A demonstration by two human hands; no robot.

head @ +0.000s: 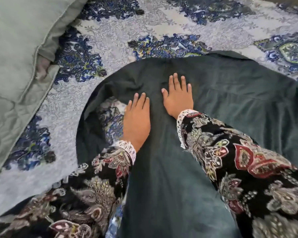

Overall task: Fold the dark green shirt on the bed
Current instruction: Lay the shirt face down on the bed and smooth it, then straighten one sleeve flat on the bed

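Patterned bedspread (110, 48) | grey-green pillow (15, 48) left — well clear of shirt (230, 86)

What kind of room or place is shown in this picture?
Most likely a bedroom, seen from above a bed. A patterned blue and grey bedspread covers the surface, a grey-green quilted comforter lies bunched at the left, and both hands press flat on a dark green shirt spread on it.
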